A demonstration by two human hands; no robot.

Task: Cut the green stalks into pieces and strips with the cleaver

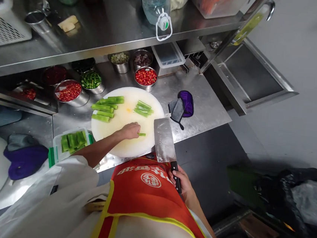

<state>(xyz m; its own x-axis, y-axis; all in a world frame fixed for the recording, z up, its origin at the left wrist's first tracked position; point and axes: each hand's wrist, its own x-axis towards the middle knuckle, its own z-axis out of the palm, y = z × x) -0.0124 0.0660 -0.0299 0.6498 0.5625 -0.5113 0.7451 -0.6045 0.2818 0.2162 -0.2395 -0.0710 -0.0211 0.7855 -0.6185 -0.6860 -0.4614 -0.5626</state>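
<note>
My left hand is closed over the round white cutting board, with a thin green stick sticking out from its fingers. By its black handle my right hand grips a cleaver, held at the board's right edge in front of my apron. On the board's left lie several thick green stalk pieces, celery-like in look. A smaller group of cut green strips rests at the back right of the board. Left of my forearm stands a clear tub of green pieces.
Steel pots of chopped red chilies and green pieces line the back of the counter. Above them runs a steel shelf with a large water bottle. Purple and grey cloths lie right of the board.
</note>
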